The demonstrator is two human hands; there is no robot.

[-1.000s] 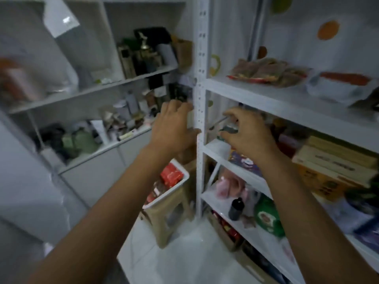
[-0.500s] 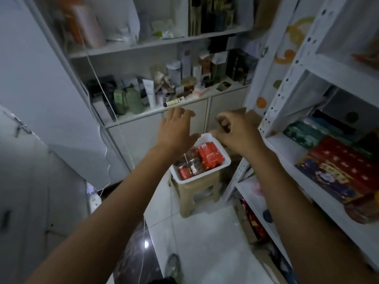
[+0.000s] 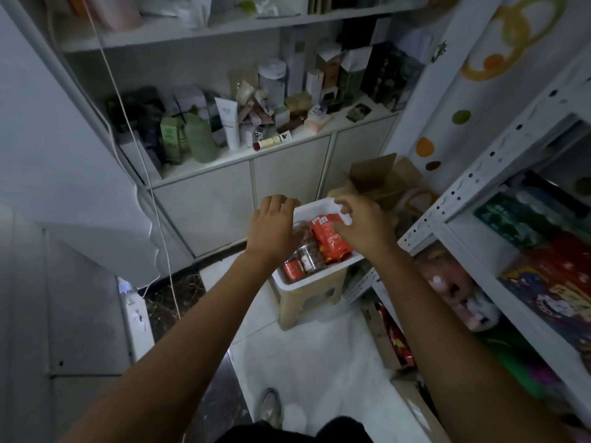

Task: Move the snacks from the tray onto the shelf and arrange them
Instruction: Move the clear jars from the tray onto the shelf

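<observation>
L hand [image 3: 271,223] w/ loose fingers, holding nothing, over tray [image 3: 315,278] on stool [image 3: 307,305]. R hand [image 3: 363,230] curled at red packet [image 3: 327,243]; grip unclear. Jars [image 3: 305,259] part-hidden under L hand.

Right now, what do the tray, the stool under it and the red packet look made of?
Tray: white moulded plastic, smooth matte, thin rolled rim. Stool: beige plastic, likely, one-piece moulded legs, dull finish. Red packet: glossy printed film or foil, judging by its sheen and creases.
</observation>
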